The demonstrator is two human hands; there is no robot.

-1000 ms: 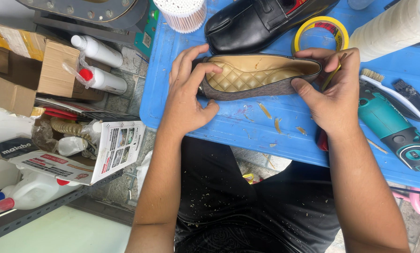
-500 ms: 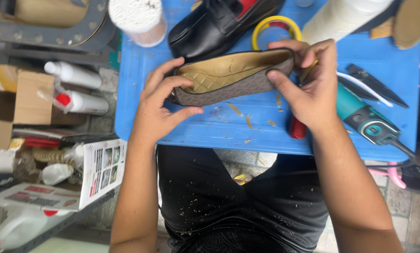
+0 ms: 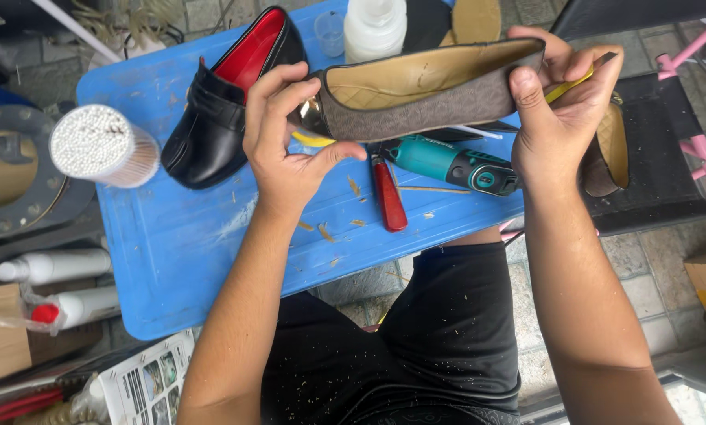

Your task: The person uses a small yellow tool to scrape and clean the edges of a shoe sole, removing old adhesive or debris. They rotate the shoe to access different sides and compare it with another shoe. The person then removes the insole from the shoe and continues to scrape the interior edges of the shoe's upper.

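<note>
A flat brown shoe point(image 3: 431, 98) with a tan quilted insole and a shiny toe cap is held sideways above the blue table point(image 3: 180, 244). My left hand point(image 3: 290, 142) grips its toe end. My right hand point(image 3: 561, 106) grips its heel end and also pinches a thin yellow-handled tool point(image 3: 573, 79) against the heel. Below the shoe on the table lie a teal and black rotary power tool point(image 3: 455, 165) and a red-handled tool point(image 3: 388, 197).
A black loafer with red lining point(image 3: 227, 102) lies at the table's far left, beside a round tub of white sticks point(image 3: 101, 145). A white bottle point(image 3: 375, 27) stands at the back. A second brown shoe point(image 3: 608, 149) rests on a black seat point(image 3: 659, 165). White squeeze bottles point(image 3: 54, 267) sit on the left.
The view has swung left and the shoe has been lifted higher off the table, still held at both ends. The table's tools now show beneath it.
</note>
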